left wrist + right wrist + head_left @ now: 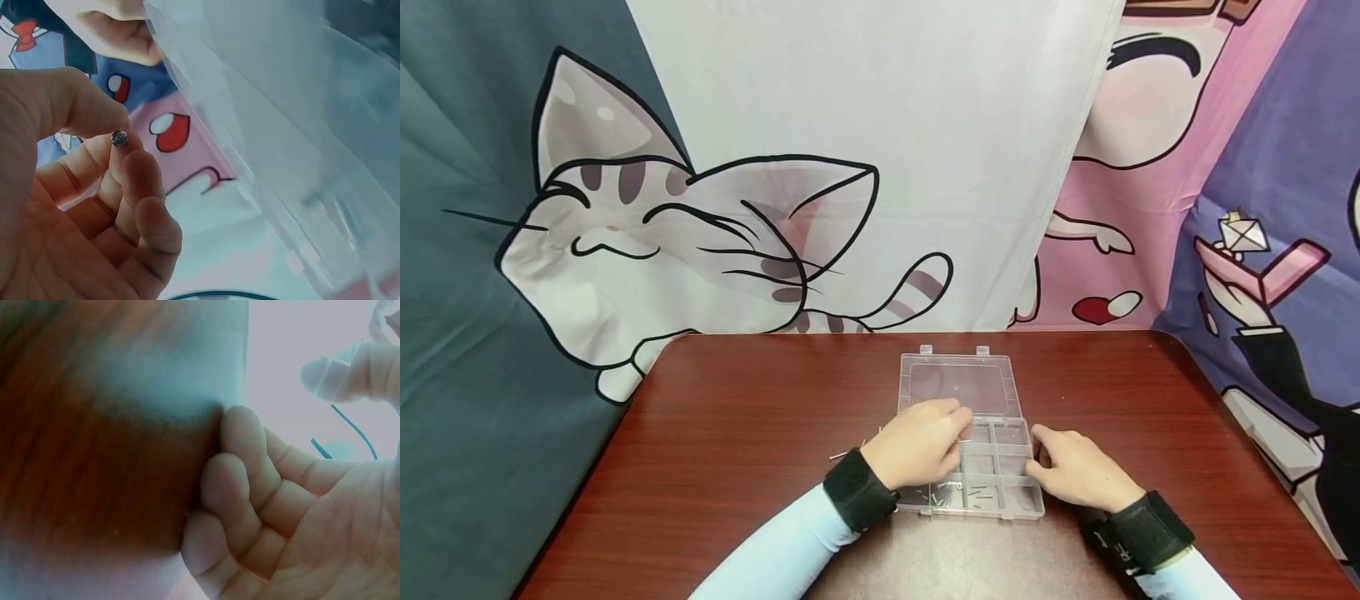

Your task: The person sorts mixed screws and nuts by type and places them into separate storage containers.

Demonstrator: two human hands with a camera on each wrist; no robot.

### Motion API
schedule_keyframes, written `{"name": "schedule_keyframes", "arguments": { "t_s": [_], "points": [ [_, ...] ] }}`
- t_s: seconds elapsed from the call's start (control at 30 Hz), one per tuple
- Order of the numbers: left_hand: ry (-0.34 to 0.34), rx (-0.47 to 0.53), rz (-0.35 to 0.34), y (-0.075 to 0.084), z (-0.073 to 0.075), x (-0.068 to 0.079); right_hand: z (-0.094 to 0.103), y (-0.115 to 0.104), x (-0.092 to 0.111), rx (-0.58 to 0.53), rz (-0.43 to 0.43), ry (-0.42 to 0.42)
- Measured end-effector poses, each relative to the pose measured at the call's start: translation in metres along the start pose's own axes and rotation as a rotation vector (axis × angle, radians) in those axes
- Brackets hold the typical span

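Between the thumb and index finger of my left hand (pixel 919 446) is a small metal screw (pixel 120 138), its round end facing the left wrist camera. This hand is over the left part of a clear plastic compartment box (pixel 1022 500), hiding some compartments. Several small metal pieces (pixel 979 493) lie in the front compartments. My right hand (pixel 1082 468) rests at the box's right side, thumb by its edge. In the right wrist view the other fingertips (pixel 225 481) rest on the table, loosely bent.
The box's clear lid (pixel 958 383) lies opened away toward the back of the brown table (pixel 760 400). A few thin metal pieces (pixel 837 456) lie on the table left of the box, partly behind the left hand. A printed cloth (pixel 985 150) hangs behind the table.
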State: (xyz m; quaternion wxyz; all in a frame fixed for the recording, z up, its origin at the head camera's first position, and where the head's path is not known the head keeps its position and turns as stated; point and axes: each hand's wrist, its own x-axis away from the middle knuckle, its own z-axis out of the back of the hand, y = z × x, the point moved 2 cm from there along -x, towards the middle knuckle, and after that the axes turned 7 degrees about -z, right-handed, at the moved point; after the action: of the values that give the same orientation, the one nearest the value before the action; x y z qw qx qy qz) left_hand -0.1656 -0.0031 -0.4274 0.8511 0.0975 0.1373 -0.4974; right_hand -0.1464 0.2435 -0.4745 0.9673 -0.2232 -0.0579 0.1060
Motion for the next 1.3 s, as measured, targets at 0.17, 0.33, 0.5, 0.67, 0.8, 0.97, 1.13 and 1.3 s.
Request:
{"name": "schedule_keyframes", "arguments": {
  "t_s": [0.17,0.33,0.5,0.67,0.8,0.97,1.13,1.3],
  "points": [
    [0.009,-0.01,-0.046,0.009,-0.003,-0.011,-0.001,-0.001,-0.001,-0.001,-0.006,-0.001],
    [-0.044,-0.005,-0.037,0.014,-0.005,-0.012,-0.002,-0.001,-0.001,-0.001,-0.01,-0.006],
    [-0.197,0.005,0.02,0.016,-0.009,-0.002,-0.002,-0.001,0.0,0.006,-0.016,-0.012],
    [-0.199,0.025,0.036,0.015,-0.006,0.007,-0.002,-0.001,0.0,0.003,-0.024,-0.01],
    [-0.207,0.014,0.059,0.008,0.001,0.018,-0.002,-0.001,0.0,0.003,-0.023,-0.005],
    [-0.206,0.013,0.093,-0.008,0.009,0.038,-0.001,0.0,0.0,0.01,-0.009,0.0],
    [-0.203,0.025,0.133,-0.025,0.015,0.061,0.0,0.0,0.001,0.006,-0.004,0.0],
    [-0.186,0.012,0.177,-0.039,0.019,0.087,0.001,-0.001,0.001,0.008,-0.003,0.0]
  ]
}}
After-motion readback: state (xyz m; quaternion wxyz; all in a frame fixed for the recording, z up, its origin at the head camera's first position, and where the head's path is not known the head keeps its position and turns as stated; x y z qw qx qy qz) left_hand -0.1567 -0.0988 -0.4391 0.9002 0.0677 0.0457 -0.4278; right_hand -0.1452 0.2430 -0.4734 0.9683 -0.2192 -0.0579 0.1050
